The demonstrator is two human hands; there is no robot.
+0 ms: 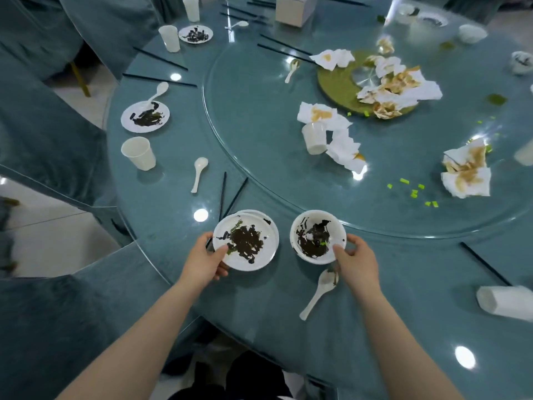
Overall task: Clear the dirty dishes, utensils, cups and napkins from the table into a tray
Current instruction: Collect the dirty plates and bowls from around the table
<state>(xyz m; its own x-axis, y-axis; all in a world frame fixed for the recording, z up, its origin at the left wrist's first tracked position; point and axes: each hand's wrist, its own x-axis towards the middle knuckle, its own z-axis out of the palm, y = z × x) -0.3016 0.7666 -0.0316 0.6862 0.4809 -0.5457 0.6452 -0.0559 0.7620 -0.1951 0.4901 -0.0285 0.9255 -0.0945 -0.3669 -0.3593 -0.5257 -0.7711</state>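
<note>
Left hand (206, 256) fingers clamped on the plate (246, 241), right hand (356, 259) fingers pinching the bowl (317, 236) rim, so lift both level or the sauce slops.

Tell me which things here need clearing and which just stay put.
To clear: plate in left hand, bowl in right hand, spoon, upright cup, stained napkins, chopsticks.
Staying: glass turntable, box, chairs.

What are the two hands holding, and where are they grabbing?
The left hand grips the dirty plate by its near-left rim. The right hand grips the dirty bowl by its near-right rim.
</note>
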